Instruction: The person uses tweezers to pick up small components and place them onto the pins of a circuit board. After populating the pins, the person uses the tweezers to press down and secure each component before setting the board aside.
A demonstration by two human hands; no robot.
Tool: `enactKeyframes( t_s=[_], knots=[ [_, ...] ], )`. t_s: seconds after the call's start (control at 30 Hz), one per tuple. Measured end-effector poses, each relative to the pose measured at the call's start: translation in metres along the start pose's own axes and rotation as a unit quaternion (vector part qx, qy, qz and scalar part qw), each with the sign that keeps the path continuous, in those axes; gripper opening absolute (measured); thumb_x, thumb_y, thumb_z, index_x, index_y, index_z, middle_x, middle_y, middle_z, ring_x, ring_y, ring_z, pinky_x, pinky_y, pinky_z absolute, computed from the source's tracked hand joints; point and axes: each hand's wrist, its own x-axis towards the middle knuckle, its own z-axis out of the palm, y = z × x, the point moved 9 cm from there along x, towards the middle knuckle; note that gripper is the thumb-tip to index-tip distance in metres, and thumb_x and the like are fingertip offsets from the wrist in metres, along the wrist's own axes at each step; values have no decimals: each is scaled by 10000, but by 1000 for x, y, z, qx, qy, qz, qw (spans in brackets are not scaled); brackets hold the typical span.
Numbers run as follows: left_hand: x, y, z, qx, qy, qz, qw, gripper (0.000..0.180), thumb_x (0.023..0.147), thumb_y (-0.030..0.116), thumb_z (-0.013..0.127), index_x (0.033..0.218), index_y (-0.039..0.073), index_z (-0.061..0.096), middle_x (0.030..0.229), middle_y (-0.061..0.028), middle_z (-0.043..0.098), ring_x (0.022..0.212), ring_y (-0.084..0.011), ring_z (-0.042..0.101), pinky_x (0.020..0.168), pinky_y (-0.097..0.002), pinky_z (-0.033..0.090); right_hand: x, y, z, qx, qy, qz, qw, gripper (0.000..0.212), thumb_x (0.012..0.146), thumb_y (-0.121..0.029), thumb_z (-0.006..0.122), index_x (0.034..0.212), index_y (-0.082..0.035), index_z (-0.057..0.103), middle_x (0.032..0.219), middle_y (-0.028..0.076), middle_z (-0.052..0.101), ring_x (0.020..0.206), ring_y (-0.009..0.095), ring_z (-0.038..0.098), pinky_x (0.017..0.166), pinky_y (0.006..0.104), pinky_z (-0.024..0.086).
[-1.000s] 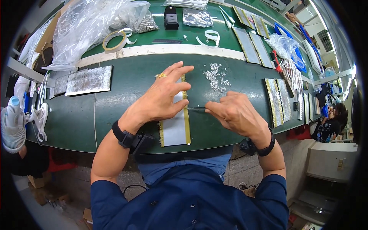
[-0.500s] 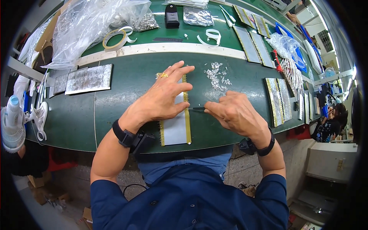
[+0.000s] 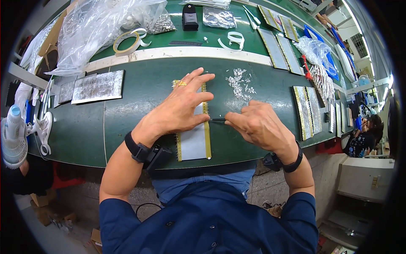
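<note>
**Left hand (image 3: 179, 108) splayed over a yellow-edged panel (image 3: 193, 146), right hand (image 3: 260, 125) closed on a thin dark tool (image 3: 218, 120)**

The left forearm angles up and inward from the lower left, and its hand lies palm down across the upper half of the panel. Its fingers are spread and slightly bent, clasping nothing; the thumb points right, its tip at the panel's right edge. A gold-coloured ring (image 3: 182, 84) sits on one finger. Whether the thumb touches the tool cannot be told.

The right forearm comes up from the lower right, with the hand turned inward. Its fingers are curled tightly, pinching the tool between thumb and forefinger. The tool lies nearly level, its tip at the panel's right edge, just beside the left thumb. Each wrist carries a black strap.

The panel rests lengthwise on the green worktop (image 3: 139, 122), in front of the person's body. Small clear pieces (image 3: 240, 84) lie loose beyond the right hand.

At the upper left, a large crumpled clear bag (image 3: 93, 36) holds small metallic pieces (image 3: 164, 24) at its right end. A flat clear bag (image 3: 218, 18) has silvery contents, too unclear to identify. At the upper right, another clear bag (image 3: 312, 48) partly covers a blue tray (image 3: 332, 70).
</note>
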Motion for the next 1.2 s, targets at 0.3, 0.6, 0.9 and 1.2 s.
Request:
enactKeyframes(
  t_s=[0.3,0.6,0.9,1.2],
  knots=[
    [-6,2,-3,12,-25,2,1000,421,827,182,911,1171,30,724,1687,-206,432,1628,-487,287,1314,-618,321,-18,19,-17,33,47,64,996,123,970,-197,808,1026,-98,760,721,119,677,700,350,685,678,476,528],
    [-3,8,-8,-22,8,-2,1000,355,791,128,937,1006,0,685,1685,-196,460,1627,-493,310,1265,-582,386,-45,79,-22,-38,93,189,977,146,1019,-230,755,1025,-88,786,828,174,745,776,402,722,716,497,554],
    [-1,6,-10,-29,10,-17,999,350,804,132,936,1010,-5,688,1681,-197,466,1623,-492,322,1259,-573,397,-41,88,-12,-36,118,192,974,203,1043,-257,713,933,-87,704,736,193,681,725,431,698,662,530,535],
    [-3,6,-10,-30,8,-18,999,349,811,137,932,1018,-6,690,1680,-196,466,1623,-486,325,1255,-567,405,-41,93,-10,-21,114,203,972,212,1046,-256,710,922,-83,704,733,195,676,729,435,693,664,532,532]
  ],
)
